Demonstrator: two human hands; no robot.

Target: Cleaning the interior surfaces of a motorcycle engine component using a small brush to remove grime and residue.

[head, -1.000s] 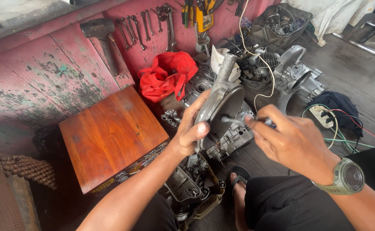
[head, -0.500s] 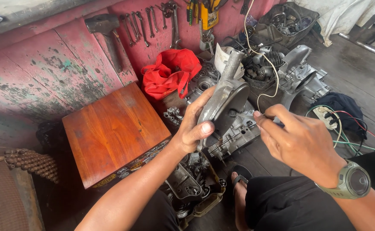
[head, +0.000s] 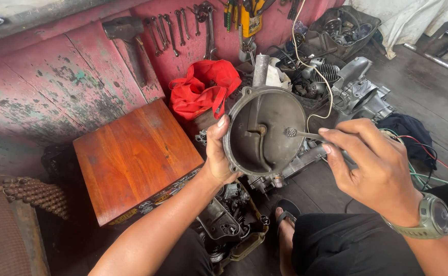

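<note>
Above the dismantled engine (head: 265,174) on the floor, beside the wooden box (head: 137,153), the left hand (head: 216,158) grips a round metal cover (head: 262,130) by its rim, fingers closed. It looks rigid, weighty and greasy, best held at the edge. The right hand (head: 372,163) pinches a thin brush (head: 305,135) against it.

Dull grey-brown cover (head: 265,133) in the grip; beside it orange-brown wooden box (head: 132,153); beyond, red bag (head: 201,89); flaking pink wall (head: 45,82).
</note>
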